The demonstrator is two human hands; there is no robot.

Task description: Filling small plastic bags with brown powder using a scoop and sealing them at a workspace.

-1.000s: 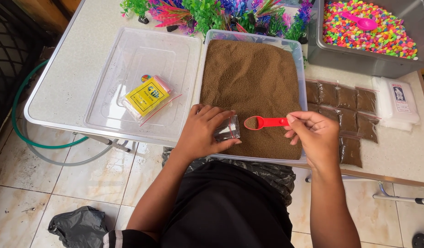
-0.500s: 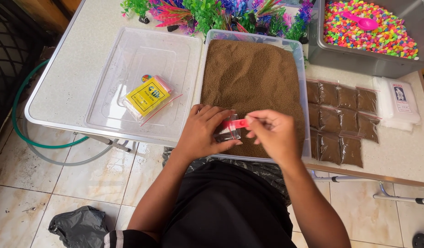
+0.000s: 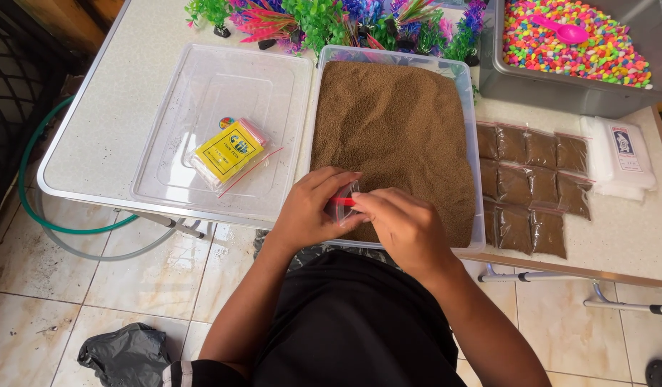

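head cam, steep downward, close on table (image 3: 94,129)

I count ten filled brown packets (image 3: 531,188) near the table's (image 3: 116,115) right edge, one clear tub of brown granules (image 3: 395,129), one clear lid (image 3: 202,100), one yellow packet (image 3: 227,150), one grey bin of coloured pebbles (image 3: 632,97), and one pink scoop (image 3: 564,30).

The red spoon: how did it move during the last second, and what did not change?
The right hand carried the red spoon leftward from beside the brown granules to the small clear bag pinched in the left hand. The spoon's head is now hidden at the bag's mouth. The left hand kept its hold over the clear tub. The filled packets stayed put.
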